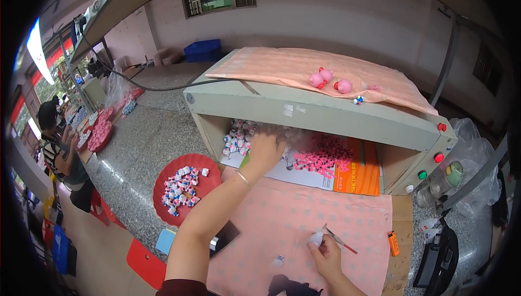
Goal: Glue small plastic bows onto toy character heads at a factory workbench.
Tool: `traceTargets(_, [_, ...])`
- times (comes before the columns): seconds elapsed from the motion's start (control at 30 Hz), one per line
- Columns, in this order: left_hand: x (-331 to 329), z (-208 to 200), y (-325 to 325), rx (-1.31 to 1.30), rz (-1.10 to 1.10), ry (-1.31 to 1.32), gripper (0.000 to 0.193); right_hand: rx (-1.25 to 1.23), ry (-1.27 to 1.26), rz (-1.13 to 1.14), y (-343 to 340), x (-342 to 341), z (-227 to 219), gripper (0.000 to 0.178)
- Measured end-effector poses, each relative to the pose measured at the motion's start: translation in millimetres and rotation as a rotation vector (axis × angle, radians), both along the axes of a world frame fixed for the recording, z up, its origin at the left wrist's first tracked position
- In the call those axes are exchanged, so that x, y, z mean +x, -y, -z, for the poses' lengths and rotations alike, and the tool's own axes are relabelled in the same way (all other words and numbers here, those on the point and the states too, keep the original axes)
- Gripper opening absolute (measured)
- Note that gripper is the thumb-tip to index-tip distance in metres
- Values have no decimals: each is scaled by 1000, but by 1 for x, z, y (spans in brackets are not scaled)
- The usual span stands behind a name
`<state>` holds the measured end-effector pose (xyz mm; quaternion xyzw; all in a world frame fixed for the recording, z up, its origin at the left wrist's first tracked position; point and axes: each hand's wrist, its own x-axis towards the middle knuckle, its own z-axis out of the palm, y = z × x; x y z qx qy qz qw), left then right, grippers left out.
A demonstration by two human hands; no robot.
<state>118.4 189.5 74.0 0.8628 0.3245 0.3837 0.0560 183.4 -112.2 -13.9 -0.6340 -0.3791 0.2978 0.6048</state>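
- At the far left edge, a seated person (61, 152) bends over the long speckled stone counter (146, 133), with pink-red trays (99, 135) of small pieces lying beside them
- Nearer, on the same counter, a round red plate (211, 167) holds a heap of small white, pink and blue figures (180, 188)
- Just below the plate lie a blue pad (164, 240) and a dark phone (225, 237), the phone partly under the forearm
- The left hand (264, 152) reaches into the open front of a pale grey box cabinet (325, 117), fingers curled down over a pile of small white-and-pink pieces (237, 137); I cannot tell whether it grips any of them
- Inside the cabinet, to the right of that hand, a cluster of pink pieces (321, 158) rests on a white sheet next to an orange sheet (358, 174)
- On the cabinet's top, a pink cloth carries three pink toy figures (327, 79)
- Low in the middle, over the pink dotted mat (304, 220), the right hand (325, 252) is closed on a small white piece (316, 238) and a thin brush with a red tip (340, 240)
- Right of it, an orange lighter (393, 243) lies on the mat's edge
- At the far right, clear plastic bags (477, 166) sit beside the cabinet
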Motion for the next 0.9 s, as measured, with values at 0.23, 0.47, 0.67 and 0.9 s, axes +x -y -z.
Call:
traceTargets(0.23, [52,33,-53,333,-276,-117,51,-78,150,-72,2,10,7,25])
traceTargets(0.47, [26,47,-54,121,-40,-174,40,-44,56,19,1,5,8,23])
traceTargets(0.67, [-14,49,7,-66,-154,-252,26,-41,25,28,0,5,9,23])
traceTargets(0.9, [-72,59,75,-207,213,-74,22,1,-35,-9,0,0,2,26])
